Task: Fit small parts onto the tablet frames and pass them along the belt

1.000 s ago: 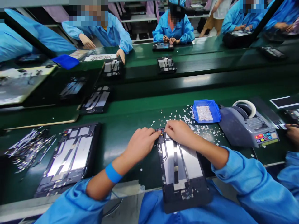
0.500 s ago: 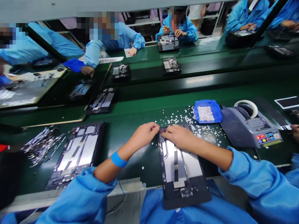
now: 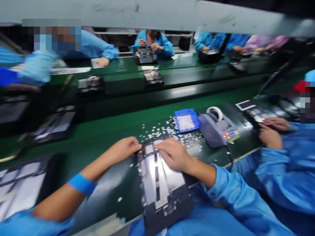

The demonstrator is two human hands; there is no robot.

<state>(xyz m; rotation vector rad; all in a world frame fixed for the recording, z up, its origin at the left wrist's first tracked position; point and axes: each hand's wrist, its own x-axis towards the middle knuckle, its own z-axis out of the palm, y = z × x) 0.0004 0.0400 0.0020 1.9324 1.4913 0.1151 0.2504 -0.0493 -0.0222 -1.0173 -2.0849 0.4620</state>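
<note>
An opened tablet-like device (image 3: 161,186), with bare silver plates and a black lower end, leans tilted between the bench edge and my lap. At its upper left corner is my left hand (image 3: 125,149), fingers curled into a pinch; whatever they grip is hidden. My right hand (image 3: 173,154) lies over the upper part, its index finger reaching left and the other fingers bent under. Its fingertips touch the device near a dark strip, and I cannot make out anything between them. Small white pieces (image 3: 159,132) lie scattered beyond the device.
A blue bin (image 3: 176,121) of white pieces stands beside a grey tape dispenser (image 3: 213,131). Another opened device (image 3: 23,183) lies at left, with more on the green bench (image 3: 118,121). A co-worker's hands (image 3: 273,132) work close at right. A grey beam (image 3: 147,14) crosses above.
My view has turned right, so the scene shifts left. My right hand has drawn right across the device, away from my left hand, which stays at the corner.
</note>
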